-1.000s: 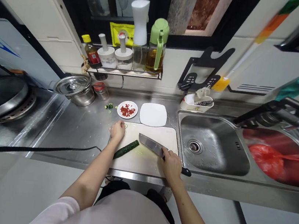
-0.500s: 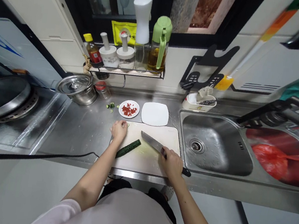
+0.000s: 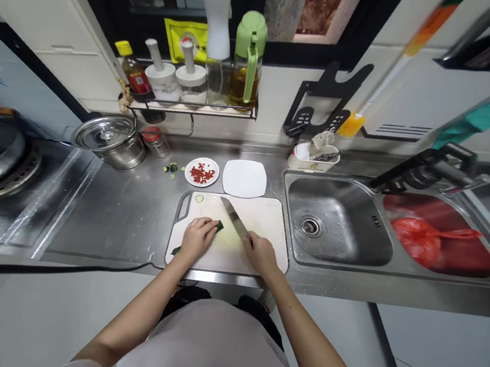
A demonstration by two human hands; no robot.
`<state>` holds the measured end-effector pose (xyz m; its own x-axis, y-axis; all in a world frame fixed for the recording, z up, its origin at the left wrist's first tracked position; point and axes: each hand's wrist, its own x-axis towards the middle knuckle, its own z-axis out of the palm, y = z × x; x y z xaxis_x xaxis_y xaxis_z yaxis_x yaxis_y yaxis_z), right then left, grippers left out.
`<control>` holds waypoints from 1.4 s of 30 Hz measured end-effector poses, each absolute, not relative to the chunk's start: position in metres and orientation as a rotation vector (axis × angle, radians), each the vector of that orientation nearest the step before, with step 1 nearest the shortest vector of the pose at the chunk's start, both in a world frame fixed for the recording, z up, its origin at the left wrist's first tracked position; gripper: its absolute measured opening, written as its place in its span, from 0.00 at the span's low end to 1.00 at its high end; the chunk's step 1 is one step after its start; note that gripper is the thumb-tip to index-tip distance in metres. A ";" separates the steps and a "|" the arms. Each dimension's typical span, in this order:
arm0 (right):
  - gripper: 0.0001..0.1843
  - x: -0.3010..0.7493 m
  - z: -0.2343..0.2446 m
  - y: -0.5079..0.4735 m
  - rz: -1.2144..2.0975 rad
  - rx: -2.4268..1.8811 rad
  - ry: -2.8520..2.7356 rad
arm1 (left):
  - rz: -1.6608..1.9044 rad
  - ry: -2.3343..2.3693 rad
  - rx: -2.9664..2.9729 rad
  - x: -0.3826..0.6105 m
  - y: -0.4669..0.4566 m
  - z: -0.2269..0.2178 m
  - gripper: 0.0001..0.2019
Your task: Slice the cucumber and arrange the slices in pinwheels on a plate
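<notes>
Countertop of stainless steel [image 3: 100, 206] runs across the middle of the frame, and I can see a double-basin sink [image 3: 346, 243] let into it at the right. White cutting board [image 3: 270, 214] comes next in size, lying flat on the steel around the centre, its grey handle end towards the left of the frame. Over at centre left stands a lidded steel pot [image 3: 108, 137], and a knotted red plastic bag [image 3: 417, 239] sits in the farther basin, right of frame. Just above the board is a squarish white plate [image 3: 244, 178]. The person's right hand [image 3: 261, 252] is closed firmly round the handle of a kitchen knife [image 3: 235, 217], its blade slanting to the upper left over the board. Their left hand [image 3: 198, 239] lies curled, half closed, over a dark green cucumber [image 3: 220, 226] on the board's left half; only its two ends show, the upper one near the blade but apart from it. Beside the squarish plate, a small round plate [image 3: 188, 170] carries chopped red pieces [image 3: 202, 173]. Green trimmings [image 3: 173, 169] lie left of that, and one pale slice [image 3: 199, 199] rests near the board's upper left corner.
</notes>
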<state>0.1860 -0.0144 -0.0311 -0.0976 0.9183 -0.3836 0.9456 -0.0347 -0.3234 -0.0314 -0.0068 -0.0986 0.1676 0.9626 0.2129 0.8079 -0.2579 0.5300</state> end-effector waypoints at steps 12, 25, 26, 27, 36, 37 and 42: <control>0.15 0.169 -0.031 -0.024 -0.816 1.927 2.173 | 0.614 1.554 2.258 -0.036 -0.003 -0.107 0.15; 0.15 0.161 -0.030 -0.025 -0.798 1.897 2.195 | 0.593 1.572 2.254 -0.037 0.001 -0.108 0.15; 0.15 0.161 -0.029 -0.024 -0.801 1.891 2.193 | 0.584 1.574 2.259 -0.037 0.001 -0.109 0.15; 0.15 0.160 -0.028 -0.024 -0.805 1.886 2.189 | 0.580 1.574 2.265 -0.037 0.001 -0.109 0.15; 0.15 0.158 -0.026 -0.025 -0.837 1.871 2.166 | 0.638 1.560 2.280 -0.036 0.000 -0.112 0.15; 0.15 0.158 -0.026 -0.026 -0.836 1.870 2.166 | 0.640 1.558 2.279 -0.036 0.000 -0.111 0.15; 0.15 0.158 -0.027 -0.027 -0.843 1.870 2.163 | 0.658 1.541 2.283 -0.036 0.000 -0.110 0.14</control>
